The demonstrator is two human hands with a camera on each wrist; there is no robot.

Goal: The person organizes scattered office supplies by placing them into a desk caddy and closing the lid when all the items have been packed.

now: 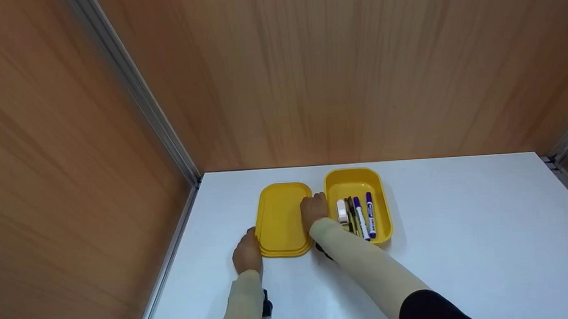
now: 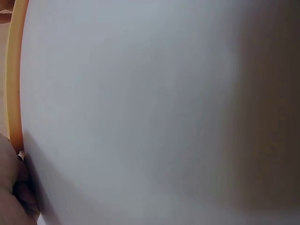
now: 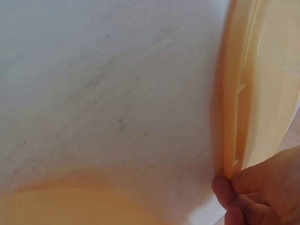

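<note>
A yellow lid lies flat on the white table, just left of an open yellow box. The box holds two purple-capped markers, some darker pens and a small white item. My left hand grips the lid's near left corner, and its fingers meet the lid's rim in the left wrist view. My right hand holds the lid's right edge beside the box. In the right wrist view its fingertips pinch the lid's rim.
Wood-panel walls with metal corner strips close the table in on the left and at the back. Bare white tabletop stretches to the right of the box and toward me. The box shows as a yellow blur low in the right wrist view.
</note>
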